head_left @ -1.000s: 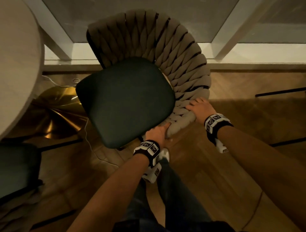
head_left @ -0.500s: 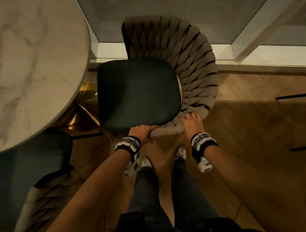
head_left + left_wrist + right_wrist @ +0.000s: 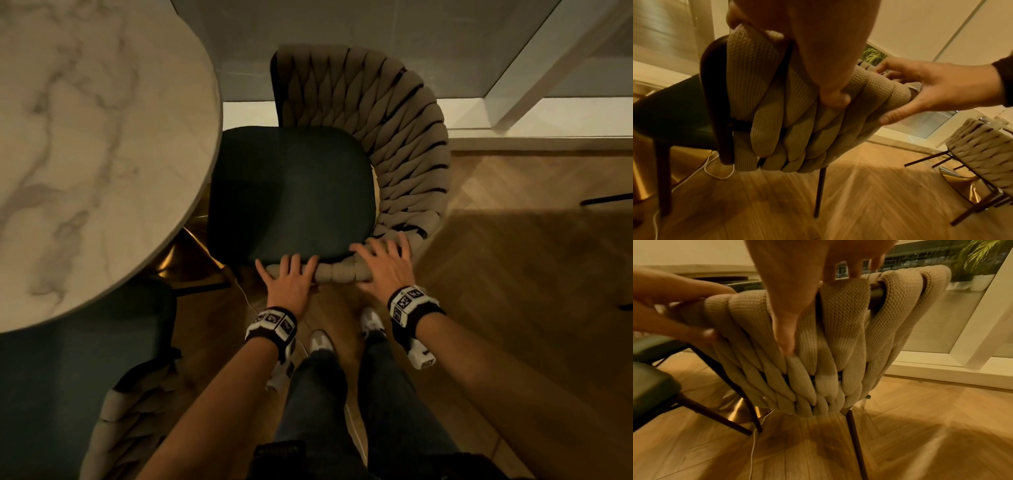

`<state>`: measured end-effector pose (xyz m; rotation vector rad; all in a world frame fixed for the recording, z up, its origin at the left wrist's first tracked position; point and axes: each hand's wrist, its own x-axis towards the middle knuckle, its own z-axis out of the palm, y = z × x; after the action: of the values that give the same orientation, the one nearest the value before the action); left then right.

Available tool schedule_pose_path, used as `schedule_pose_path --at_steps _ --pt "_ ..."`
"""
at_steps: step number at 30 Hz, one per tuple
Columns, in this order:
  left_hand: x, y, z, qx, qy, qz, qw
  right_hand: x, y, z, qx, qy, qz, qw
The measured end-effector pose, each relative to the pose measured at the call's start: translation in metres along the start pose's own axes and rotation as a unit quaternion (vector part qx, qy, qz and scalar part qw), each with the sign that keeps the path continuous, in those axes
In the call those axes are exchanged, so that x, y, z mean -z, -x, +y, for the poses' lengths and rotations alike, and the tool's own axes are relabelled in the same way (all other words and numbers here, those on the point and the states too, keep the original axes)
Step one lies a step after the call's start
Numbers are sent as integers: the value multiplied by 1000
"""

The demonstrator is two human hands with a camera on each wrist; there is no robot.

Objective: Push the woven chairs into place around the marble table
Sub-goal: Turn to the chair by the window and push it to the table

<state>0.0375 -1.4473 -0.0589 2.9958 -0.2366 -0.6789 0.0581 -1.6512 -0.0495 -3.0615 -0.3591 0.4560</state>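
1. Compared with the frame half a second earlier, both hands have been uncurled: the grip on the backrest rim has been replaced by flat, spread fingers, and the marble table (image 3: 85,137) is seen to fill more of the left side of the head view.
2. Left hand (image 3: 291,282) is observed with fingers straight and splayed, laid over the near end of the rim of the woven chair (image 3: 404,137); its thumb is seen pressed against the knitted weave in the left wrist view.
3. Right hand (image 3: 385,265) is likewise held flat with fingers spread, resting on the same rim just beside the left hand; nothing is gripped by either hand.
4. Dark green seat cushion (image 3: 291,192) is located with its left edge just beside, possibly slightly under, the rim of the round tabletop. The chair's curved backrest faces away from the table, towards the window sill (image 3: 534,116).
5. A gold table base (image 3: 185,253) is visible below the tabletop edge.
6. A second woven chair (image 3: 113,421) is noted at lower left, its seat partly under the table.
7. A white cable (image 3: 715,168) is recorded on the herringbone wooden floor (image 3: 513,274) beneath the chair.
8. The person's shoes (image 3: 320,341) are seen between the forearms.
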Motion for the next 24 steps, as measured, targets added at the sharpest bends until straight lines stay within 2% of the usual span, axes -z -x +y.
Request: schedule_pose_path --at_steps 2,8,16,24 --pt "0 0 1 1 21 -4 1000 -5 4 -10 25 -19 -5 1000" --pt "8 -14 -4 -19 37 -12 999 -2 -9 -19 2 -47 -51 998" --pt "22 -59 -16 -17 39 -12 999 14 -60 -11 -2 -43 -89 995" --pt "21 -50 -8 -10 35 -11 999 13 -54 -6 17 -47 -79 996"
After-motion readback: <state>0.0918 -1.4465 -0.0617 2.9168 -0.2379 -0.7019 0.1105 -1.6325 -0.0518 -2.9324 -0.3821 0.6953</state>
